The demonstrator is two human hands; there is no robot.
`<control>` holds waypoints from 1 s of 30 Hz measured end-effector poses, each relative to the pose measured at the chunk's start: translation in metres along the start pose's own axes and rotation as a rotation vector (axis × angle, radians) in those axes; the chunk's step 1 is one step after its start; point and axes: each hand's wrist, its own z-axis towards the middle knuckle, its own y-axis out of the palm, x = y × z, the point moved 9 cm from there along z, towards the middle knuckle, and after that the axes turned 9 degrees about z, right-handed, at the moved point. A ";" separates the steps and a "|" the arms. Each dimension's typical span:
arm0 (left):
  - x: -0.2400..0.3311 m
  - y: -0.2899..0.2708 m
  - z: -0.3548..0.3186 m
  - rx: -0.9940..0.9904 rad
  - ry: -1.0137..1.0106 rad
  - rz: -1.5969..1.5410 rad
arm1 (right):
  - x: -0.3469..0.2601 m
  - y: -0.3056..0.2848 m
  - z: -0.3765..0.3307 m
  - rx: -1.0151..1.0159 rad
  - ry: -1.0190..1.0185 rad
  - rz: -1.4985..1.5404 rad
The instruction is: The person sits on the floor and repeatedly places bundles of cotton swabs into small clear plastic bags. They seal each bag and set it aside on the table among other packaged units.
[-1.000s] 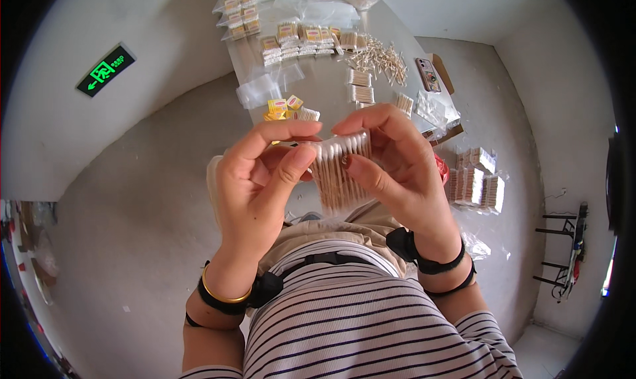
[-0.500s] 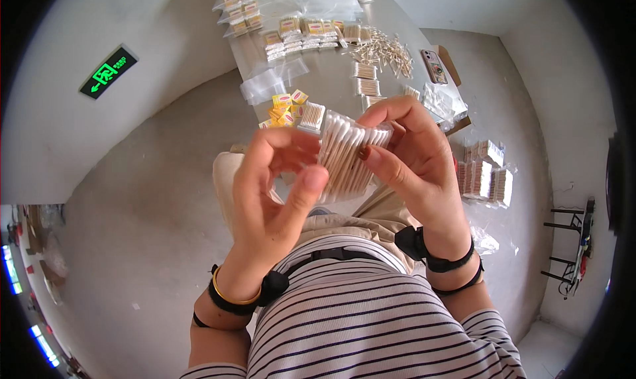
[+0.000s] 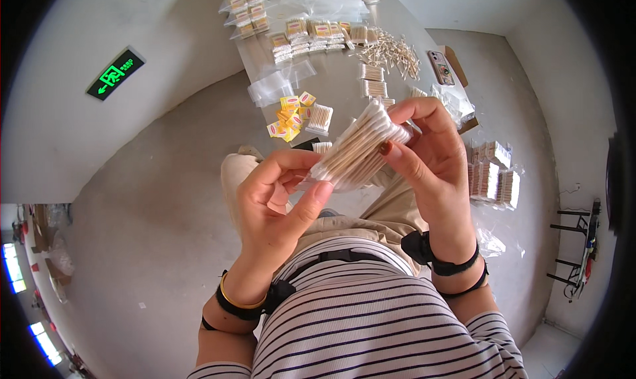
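Between my two hands, above my lap, a clear bag of cotton swabs (image 3: 354,147) is held tilted, its upper end leaning right. My left hand (image 3: 275,197) pinches the lower left corner of the bag between thumb and fingers. My right hand (image 3: 427,150) grips the upper right side, with the thumb on the front and the fingers behind. The wooden sticks and white tips show through the plastic. Just beyond on the table lie a small pack of swabs (image 3: 320,118) and a loose heap of yellow cards (image 3: 289,117).
On the grey table (image 3: 331,74) are rows of swab packs with yellow cards (image 3: 308,33), loose swabs (image 3: 391,51), flat clear bags (image 3: 271,87) and a phone (image 3: 440,67). Bundled swab packs (image 3: 490,173) stand to the right, below table height. A wall rack (image 3: 576,246) is at far right.
The swab bag has turned from nearly upright to a slant toward the right. My left hand has shifted from beside the bag to gripping its lower corner.
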 end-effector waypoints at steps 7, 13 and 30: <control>0.003 -0.004 -0.001 0.047 0.041 -0.059 | -0.002 0.001 -0.001 -0.003 -0.005 -0.135; 0.013 -0.002 0.005 0.065 0.094 0.137 | -0.003 0.003 -0.001 -0.007 -0.044 -0.247; 0.024 0.001 0.008 -0.040 0.134 0.261 | -0.010 0.017 -0.010 -0.109 0.087 -0.274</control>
